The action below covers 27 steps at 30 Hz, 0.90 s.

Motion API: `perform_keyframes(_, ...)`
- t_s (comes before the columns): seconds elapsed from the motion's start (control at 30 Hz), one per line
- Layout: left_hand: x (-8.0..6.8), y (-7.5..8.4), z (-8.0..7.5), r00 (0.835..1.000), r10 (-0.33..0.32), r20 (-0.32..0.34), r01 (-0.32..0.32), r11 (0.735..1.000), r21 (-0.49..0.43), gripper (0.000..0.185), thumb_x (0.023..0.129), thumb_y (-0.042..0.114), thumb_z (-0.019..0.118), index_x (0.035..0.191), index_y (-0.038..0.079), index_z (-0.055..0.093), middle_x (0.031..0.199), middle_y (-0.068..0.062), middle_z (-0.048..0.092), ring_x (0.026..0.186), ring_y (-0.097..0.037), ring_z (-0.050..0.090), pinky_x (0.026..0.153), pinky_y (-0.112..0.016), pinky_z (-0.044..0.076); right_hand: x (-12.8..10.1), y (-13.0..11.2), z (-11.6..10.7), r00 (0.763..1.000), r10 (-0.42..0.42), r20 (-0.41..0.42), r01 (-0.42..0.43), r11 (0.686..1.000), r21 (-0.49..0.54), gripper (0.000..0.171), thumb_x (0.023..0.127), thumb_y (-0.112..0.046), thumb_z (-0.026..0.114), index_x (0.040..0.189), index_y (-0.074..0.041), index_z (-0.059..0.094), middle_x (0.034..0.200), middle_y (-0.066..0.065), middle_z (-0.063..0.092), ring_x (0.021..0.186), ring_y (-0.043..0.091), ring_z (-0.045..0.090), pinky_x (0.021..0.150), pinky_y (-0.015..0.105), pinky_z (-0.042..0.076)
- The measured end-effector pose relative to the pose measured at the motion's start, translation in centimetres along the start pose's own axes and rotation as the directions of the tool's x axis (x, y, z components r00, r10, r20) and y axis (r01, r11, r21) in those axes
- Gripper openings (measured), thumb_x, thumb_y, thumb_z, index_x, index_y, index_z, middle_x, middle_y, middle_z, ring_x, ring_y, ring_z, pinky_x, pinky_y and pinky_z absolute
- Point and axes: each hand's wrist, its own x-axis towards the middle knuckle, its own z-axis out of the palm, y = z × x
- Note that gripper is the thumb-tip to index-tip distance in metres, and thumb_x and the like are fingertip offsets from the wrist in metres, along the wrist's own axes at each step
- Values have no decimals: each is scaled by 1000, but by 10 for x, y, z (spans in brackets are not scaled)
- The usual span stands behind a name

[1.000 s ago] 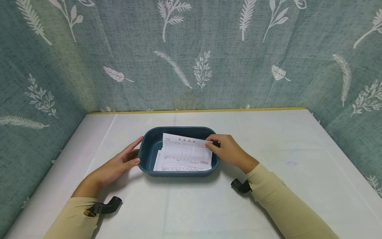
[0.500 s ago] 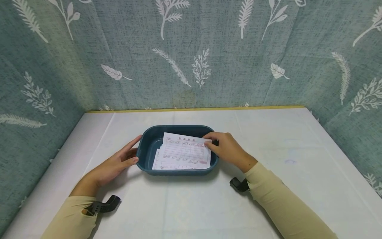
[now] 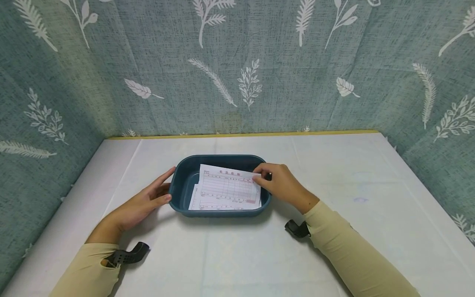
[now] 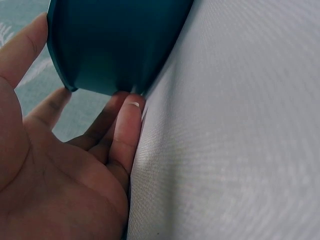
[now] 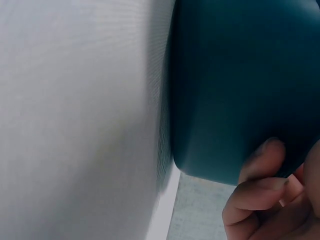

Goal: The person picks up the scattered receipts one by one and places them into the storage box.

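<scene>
A dark teal plastic basin rests on the white-covered table, with printed paper forms inside. The top form lies slanted, its red-printed right side under my right hand. More forms show beneath it at the lower left. My right hand pinches the top form's upper right corner between thumb and index finger, over the basin's right rim. In the right wrist view, its other fingers bend close to the basin's outer wall. My left hand touches the basin's left end with spread, relaxed fingers.
White cloth covers the table. A yellow strip runs along its back edge. Grey-green fabric with white leaf prints surrounds three sides. Black wrist mounts stick out from both beige sleeves.
The top form has shifted slightly, most recently a little to the left, with my right hand still pinching its corner. My left hand and the basin keep their places.
</scene>
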Motion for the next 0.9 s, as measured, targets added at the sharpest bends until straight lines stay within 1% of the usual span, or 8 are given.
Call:
perform_keyframes(0.23, 1, -2, 0, 1000, 14, 7, -14, 1000, -21, 74, 104, 24, 54, 160, 40, 9, 159, -29, 25, 147, -50, 23, 113, -72, 15, 0, 0, 0, 1000, 16, 10, -16, 1000, -3, 16, 95, -14, 67, 110, -8, 73, 84, 2, 64, 80, 17, 55, 68, 27, 43)
perform_keyframes(0.43, 1, -1, 0, 1000, -3, 6, 3, 1000, -27, 74, 104, 25, 54, 160, 41, 9, 160, -29, 23, 148, -50, 22, 113, -74, 13, 1, 0, 1, 1000, 23, 15, -23, 1000, -14, 19, 96, -15, 66, 113, -9, 73, 92, 4, 67, 87, 19, 56, 73, 30, 44)
perform_keyframes(0.73, 1, -1, 0, 1000, -7, 5, 7, 1000, -19, 73, 104, 26, 53, 160, 42, 9, 161, -28, 23, 148, -50, 22, 113, -74, 14, 1, 1, 2, 1000, 11, -1, -11, 1000, -24, 15, 96, -16, 67, 107, -9, 74, 89, 3, 68, 82, 17, 56, 70, 29, 43)
perform_keyframes(0.9, 0, 0, 0, 1000, -4, 6, 4, 1000, 1, 72, 104, 27, 53, 160, 42, 9, 160, -29, 25, 147, -50, 23, 112, -75, 15, 0, -1, 2, 1000, 24, 7, -23, 1000, -16, 12, 96, -18, 67, 103, -11, 73, 87, 1, 67, 81, 16, 55, 70, 29, 44)
